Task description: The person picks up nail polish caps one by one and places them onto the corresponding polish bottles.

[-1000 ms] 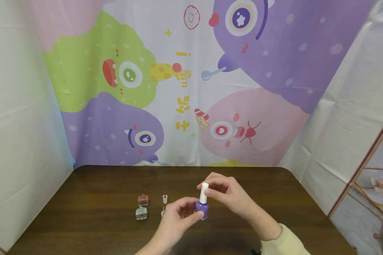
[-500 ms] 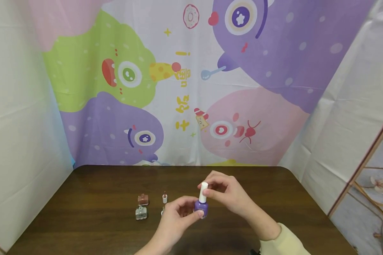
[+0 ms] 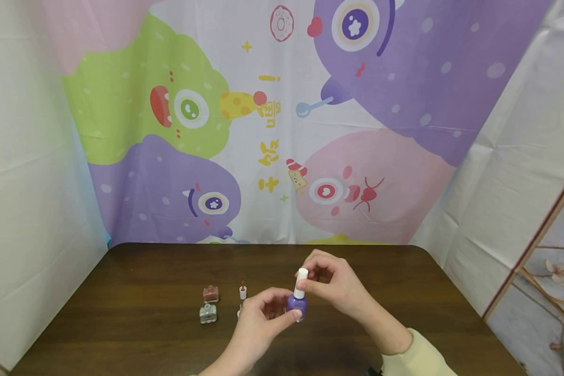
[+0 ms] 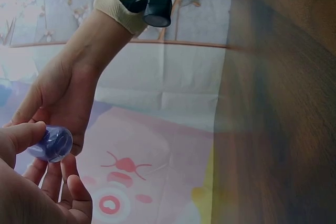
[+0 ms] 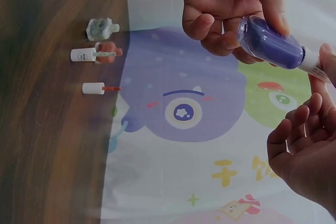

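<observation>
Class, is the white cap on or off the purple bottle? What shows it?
On: the white cap sits at the neck of the purple bottle, with no brush showing between them. How tightly, I cannot tell.

The purple bottle [image 3: 297,303], white cap [image 3: 300,293] on, tilts slightly between fingers [image 3: 289,318].

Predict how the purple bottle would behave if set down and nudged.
The purple bottle would probably slip easily: its surface looks smooth and glossy. On its side it might roll, since its body is rounded. Standing, it could tip, as the long white cap makes it tall and narrow.
</observation>
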{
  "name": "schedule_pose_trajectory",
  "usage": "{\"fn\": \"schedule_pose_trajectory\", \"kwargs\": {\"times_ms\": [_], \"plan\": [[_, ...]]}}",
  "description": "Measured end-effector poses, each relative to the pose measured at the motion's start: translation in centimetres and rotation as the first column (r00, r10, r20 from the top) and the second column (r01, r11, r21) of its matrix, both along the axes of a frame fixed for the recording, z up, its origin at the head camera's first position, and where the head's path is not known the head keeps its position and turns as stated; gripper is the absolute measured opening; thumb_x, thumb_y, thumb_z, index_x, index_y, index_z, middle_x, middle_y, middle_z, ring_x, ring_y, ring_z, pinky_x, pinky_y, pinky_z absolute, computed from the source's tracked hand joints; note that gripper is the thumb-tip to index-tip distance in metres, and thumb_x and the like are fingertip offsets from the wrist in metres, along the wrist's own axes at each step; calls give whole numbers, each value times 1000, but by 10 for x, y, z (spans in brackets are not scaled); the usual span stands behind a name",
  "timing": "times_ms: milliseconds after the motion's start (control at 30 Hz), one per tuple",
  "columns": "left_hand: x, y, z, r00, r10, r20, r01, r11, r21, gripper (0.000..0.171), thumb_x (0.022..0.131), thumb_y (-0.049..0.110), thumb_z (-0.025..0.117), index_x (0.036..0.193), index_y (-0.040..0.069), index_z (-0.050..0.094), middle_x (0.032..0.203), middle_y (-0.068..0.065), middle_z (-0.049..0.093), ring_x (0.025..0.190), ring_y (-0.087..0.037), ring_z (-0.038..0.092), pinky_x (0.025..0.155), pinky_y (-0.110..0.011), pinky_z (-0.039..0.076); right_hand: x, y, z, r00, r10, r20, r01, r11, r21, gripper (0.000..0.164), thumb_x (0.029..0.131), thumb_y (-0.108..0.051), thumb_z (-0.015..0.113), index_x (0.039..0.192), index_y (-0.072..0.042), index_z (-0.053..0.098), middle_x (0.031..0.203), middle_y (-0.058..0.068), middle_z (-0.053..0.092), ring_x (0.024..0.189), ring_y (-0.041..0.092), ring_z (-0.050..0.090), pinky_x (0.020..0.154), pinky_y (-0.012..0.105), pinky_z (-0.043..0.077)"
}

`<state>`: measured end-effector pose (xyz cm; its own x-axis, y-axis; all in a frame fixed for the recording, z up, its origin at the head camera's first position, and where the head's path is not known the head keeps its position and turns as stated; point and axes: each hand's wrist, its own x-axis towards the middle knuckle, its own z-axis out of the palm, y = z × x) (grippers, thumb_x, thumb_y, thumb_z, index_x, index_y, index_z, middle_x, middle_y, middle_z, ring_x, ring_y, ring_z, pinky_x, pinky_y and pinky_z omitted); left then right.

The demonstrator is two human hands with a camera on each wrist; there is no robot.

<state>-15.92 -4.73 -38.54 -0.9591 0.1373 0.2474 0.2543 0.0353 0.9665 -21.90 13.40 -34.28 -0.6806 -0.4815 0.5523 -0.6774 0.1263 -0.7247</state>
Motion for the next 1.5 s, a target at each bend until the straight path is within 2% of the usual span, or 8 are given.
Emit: {"fn": "schedule_pose_trajectory", "kwargs": {"times_ms": [200, 433, 567, 700, 833, 1033, 1233, 1500], "plan": [[0, 0, 0, 1000, 1, -2, -1, 1000, 1, 28, 76, 14, 78, 101, 6, 68, 88, -9, 67, 74, -9, 58, 64, -20, 48, 2, -3, 1, 999, -48, -6, 48, 999, 3, 19, 76, -7, 77, 76, -15, 60, 75, 5, 53, 68, 11, 48, 51, 25, 40], [-1, 1, -1, 1000, 5, -10, -5, 1000, 5, 27, 76, 13, 78, 101, 6, 68, 87, -9, 67, 74, -8, 58, 64, -20, 47, 1, -5, -2, 998, -58, -13, 58, 998, -10, 25, 72, 1, 78, 74, -8, 55, 72, 9, 50, 65, 4, 46, 49, 24, 39], [0, 0, -1, 1000, 0, -12, 0, 1000, 9, 27, 77, 13, 78, 101, 7, 68, 88, -9, 67, 75, -8, 58, 65, -20, 47, 2, -5, -2, 998, -55, 3, 55, 998, -8, 22, 74, -1, 77, 77, -9, 57, 72, 7, 51, 66, 4, 47, 51, 24, 40], [0, -1, 0, 1000, 0, -12, 0, 1000, -2, 28, 78, 15, 77, 103, 7, 68, 90, -9, 68, 76, -9, 58, 66, -21, 48, 4, -3, 1, 999, -22, 49, 22, 1000, 4, 14, 81, -6, 73, 92, -9, 65, 78, 2, 54, 68, 6, 49, 55, 25, 43], [0, -3, 0, 1000, -4, -15, 4, 1000, -12, 29, 79, 16, 76, 106, 7, 68, 92, -9, 68, 78, -8, 59, 69, -21, 49, 3, 1, 3, 996, 32, 89, -34, 999, 26, 20, 86, -9, 67, 107, -11, 68, 87, 2, 59, 75, 10, 51, 62, 25, 46], [0, -4, 0, 999, -27, -24, 27, 999, -19, 30, 80, 16, 75, 106, 5, 68, 93, -10, 69, 81, -9, 61, 72, -22, 50, 1, 6, 5, 980, 149, 133, -154, 988, 24, 24, 93, -9, 57, 116, -9, 65, 103, 7, 62, 93, 14, 57, 78, 28, 49], [1, -5, -1, 998, -49, -39, 48, 998, -40, 30, 81, 17, 74, 108, 5, 67, 95, -10, 70, 84, -9, 63, 75, -22, 50, 2, 7, 7, 957, 243, 155, -249, 968, 15, 27, 95, -6, 51, 119, -6, 64, 103, 11, 60, 97, 15, 53, 81, 32, 46], [1, -6, -1, 996, -75, -47, 73, 996, -45, 31, 82, 16, 72, 110, 4, 67, 98, -11, 70, 88, -11, 64, 77, -22, 51, 3, 6, 7, 948, 279, 155, -281, 960, -5, 22, 95, -5, 50, 110, -4, 66, 99, 14, 57, 96, 15, 51, 81, 32, 46]]}}
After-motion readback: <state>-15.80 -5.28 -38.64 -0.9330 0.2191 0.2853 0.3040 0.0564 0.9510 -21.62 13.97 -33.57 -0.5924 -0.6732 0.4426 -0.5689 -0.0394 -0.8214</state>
